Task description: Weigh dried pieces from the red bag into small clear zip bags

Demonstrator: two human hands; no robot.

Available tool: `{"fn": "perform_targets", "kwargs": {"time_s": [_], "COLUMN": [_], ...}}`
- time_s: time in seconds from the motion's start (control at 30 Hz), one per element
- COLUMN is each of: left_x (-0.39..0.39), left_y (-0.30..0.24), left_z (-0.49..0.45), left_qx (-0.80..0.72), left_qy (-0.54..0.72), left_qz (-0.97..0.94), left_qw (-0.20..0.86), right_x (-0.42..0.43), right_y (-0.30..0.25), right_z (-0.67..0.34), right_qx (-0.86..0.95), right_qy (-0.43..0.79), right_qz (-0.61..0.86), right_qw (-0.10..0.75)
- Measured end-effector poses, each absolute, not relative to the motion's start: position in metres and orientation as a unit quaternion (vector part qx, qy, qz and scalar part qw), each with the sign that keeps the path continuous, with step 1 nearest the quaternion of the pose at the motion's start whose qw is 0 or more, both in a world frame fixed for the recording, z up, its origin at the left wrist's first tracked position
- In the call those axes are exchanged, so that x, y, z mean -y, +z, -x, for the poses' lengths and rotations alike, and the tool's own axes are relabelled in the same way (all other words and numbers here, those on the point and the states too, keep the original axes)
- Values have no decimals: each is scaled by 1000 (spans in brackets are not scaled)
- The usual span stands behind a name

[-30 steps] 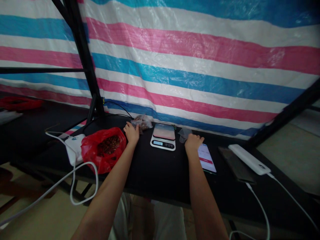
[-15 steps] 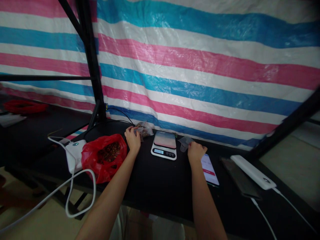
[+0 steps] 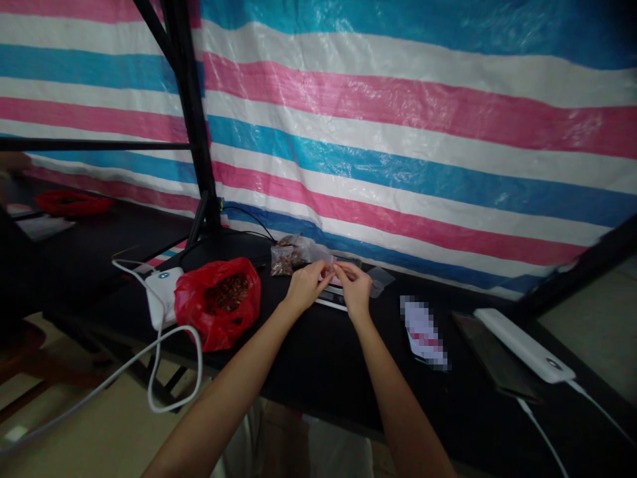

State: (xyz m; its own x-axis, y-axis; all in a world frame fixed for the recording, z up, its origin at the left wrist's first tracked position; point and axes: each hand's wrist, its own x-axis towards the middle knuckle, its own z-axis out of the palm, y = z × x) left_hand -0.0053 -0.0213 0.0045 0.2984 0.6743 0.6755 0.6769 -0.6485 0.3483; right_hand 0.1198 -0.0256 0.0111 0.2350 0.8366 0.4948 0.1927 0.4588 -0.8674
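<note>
My left hand (image 3: 304, 287) and my right hand (image 3: 356, 291) meet above the white digital scale (image 3: 332, 303), fingertips pinched together. Between them is a small clear plastic bag (image 3: 321, 252), its outline partly hidden by my fingers. The hands cover most of the scale; its front edge shows below them. To the left of my left hand, small clear bags filled with brown pieces (image 3: 283, 260) lie in a pile. More flat clear plastic bags (image 3: 381, 280) lie just right of my right hand.
A red plastic bag (image 3: 194, 305) of brown pieces stands open at left, beside a white device (image 3: 162, 299) with a looping white cable. Toward the right lie a phone (image 3: 423, 332), a dark flat pouch (image 3: 497, 358) and a white power bank (image 3: 525, 345). A black frame post (image 3: 192, 113) rises behind.
My left hand has left the filled bags and moved right. My right hand has moved left from the clear bags, and both now meet over the scale. The view has shifted slightly.
</note>
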Motion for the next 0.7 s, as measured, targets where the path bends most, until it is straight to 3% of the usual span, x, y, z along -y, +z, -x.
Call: {"fn": "perform_targets", "kwargs": {"time_s": [0.3,0.7], "left_x": [16,14], "left_y": [1,0], "left_z": [8,7], "left_qx": [456,472], "left_qy": [-321,-353], "left_qz": [824,808], "left_qw": [99,5], "right_x": [23,20], "right_y": [0,-3], "right_z": [-121,-129], "right_qx": [555,605], "right_qy": [292,245], "right_qz": [448,494], "right_qw": [638,574]}}
